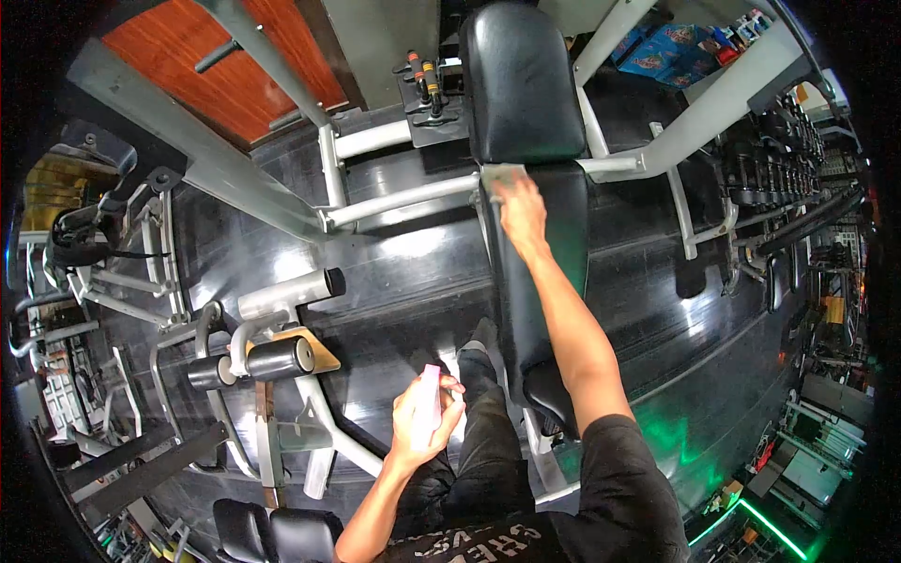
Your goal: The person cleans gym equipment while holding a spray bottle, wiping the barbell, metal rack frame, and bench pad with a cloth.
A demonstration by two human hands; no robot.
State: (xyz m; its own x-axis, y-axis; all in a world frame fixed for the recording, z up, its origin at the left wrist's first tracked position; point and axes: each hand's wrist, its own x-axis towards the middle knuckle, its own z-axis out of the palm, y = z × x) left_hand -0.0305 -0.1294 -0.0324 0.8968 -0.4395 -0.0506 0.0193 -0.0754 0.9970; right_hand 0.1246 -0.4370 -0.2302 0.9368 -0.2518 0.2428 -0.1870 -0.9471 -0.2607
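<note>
My right hand (522,214) reaches forward onto the black bench seat (544,272), its fingers pressing a greyish-green cloth (504,178) against the seat's upper left corner. Just beyond the cloth stands the padded black backrest (522,84). Lower down, in front of my body, my left hand (424,418) is closed around a pale pink and white bottle (428,399), held upright beside my leg. The bottle's lower part is hidden by the fingers.
Grey metal frame bars (404,202) run beside the bench. A machine with black roller pads (272,361) stands at the left. Handles with orange and black grips (431,80) rest on a plate behind. Dumbbells (770,178) line a rack at the right.
</note>
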